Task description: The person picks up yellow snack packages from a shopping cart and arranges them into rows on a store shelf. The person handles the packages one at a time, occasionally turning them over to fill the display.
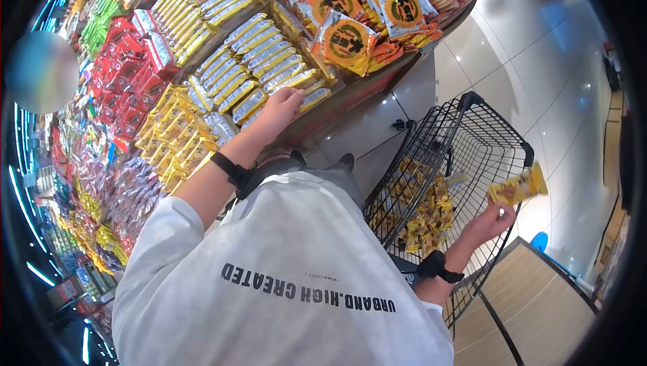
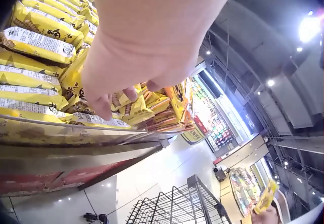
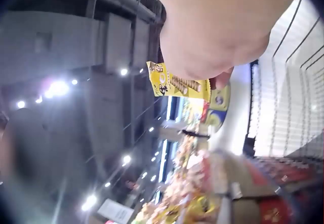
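Observation:
My right hand (image 1: 490, 223) pinches one end of a yellow snack packet (image 1: 519, 187) over the cart's right side. Rolled wafer sticks are pictured on this packet in the right wrist view, where the hand covers part of it. My left hand (image 1: 282, 108) is at the front edge of the display, over rows of yellow-and-silver snack packets (image 1: 273, 52). In the left wrist view its fingertips (image 2: 104, 107) point down, spaced apart, right at the packets (image 2: 38, 44), with no packet between them. Several yellow packets (image 1: 428, 211) lie in the black wire shopping cart (image 1: 465, 127).
Orange bags (image 1: 347, 41) are stacked at the display's far corner. Red packets (image 1: 128, 76) and more yellow packets (image 1: 178, 133) lie to the left. A wooden surface (image 1: 532, 298) stands right of the cart. Shiny floor tiles (image 1: 519, 63) extend beyond it.

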`<state>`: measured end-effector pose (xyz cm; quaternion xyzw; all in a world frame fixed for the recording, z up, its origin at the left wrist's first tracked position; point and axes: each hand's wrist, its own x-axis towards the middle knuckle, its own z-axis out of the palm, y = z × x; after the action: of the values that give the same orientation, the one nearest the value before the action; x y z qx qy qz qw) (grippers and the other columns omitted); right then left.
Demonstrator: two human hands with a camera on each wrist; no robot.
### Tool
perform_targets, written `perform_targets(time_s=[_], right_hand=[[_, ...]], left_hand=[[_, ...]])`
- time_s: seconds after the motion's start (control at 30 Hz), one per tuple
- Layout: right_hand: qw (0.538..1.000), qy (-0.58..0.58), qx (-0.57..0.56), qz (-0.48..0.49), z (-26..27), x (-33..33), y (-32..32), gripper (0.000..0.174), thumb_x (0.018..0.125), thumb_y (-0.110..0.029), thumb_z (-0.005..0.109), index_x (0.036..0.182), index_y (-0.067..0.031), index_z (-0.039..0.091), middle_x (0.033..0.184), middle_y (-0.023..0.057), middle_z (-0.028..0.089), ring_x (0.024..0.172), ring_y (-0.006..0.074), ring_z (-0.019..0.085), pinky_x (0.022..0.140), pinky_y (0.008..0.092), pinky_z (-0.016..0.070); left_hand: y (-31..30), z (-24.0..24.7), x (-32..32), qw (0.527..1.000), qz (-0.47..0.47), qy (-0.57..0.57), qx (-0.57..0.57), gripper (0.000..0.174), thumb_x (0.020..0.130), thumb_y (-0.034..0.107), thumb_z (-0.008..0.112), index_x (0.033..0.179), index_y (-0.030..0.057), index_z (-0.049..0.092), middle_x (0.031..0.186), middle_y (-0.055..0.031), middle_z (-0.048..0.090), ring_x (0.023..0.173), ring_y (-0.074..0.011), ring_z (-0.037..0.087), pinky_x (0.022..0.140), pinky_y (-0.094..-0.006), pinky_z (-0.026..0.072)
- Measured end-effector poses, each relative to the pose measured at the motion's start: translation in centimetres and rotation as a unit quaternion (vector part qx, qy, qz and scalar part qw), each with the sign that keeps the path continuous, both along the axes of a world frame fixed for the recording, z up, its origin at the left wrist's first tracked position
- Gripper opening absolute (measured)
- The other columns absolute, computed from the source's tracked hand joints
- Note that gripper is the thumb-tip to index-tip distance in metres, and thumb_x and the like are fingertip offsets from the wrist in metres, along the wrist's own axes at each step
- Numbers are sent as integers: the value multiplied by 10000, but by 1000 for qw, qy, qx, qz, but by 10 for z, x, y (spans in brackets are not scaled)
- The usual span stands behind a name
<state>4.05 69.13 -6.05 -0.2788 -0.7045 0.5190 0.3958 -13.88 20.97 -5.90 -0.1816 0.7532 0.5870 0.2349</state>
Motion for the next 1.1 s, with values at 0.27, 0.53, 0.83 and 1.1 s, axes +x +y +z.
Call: perform_targets(time_s=[0.27,0.53,0.83,1.1], right_hand=[[893,-10,143,426,28,-127,-166,180,928,50,641,1004,-39,504,1213,170,573,1065,271,618,833,330,524],[817,-53,258,513,-10,-182,-266,390,896,-5,640,1264,-61,527,1209,132,579,986,374,654,792,440,551],[782,-113,357,499,-15,-202,-311,321,864,-17,640,1178,-84,646,1168,103,589,949,360,661,799,462,546],[760,-96,457,452,-25,-210,-322,337,835,-17,675,1165,-76,639,1128,90,588,1105,315,577,892,437,523]], left_hand=[[-6,-2,-4,985,90,-17,144,361,1080,348,510,1228,29,594,1248,-92,625,1186,-192,591,996,-356,502],[-41,-12,0,984,69,-38,160,237,1030,199,498,1105,21,636,1129,-85,654,1049,-196,626,897,-372,548],[-48,5,31,976,-56,142,-158,307,987,256,631,1081,-35,656,992,-173,727,898,-285,703,817,-394,555],[-53,22,24,963,-34,148,-224,391,907,337,761,946,-27,623,905,-194,722,846,-330,707,762,-416,546]])
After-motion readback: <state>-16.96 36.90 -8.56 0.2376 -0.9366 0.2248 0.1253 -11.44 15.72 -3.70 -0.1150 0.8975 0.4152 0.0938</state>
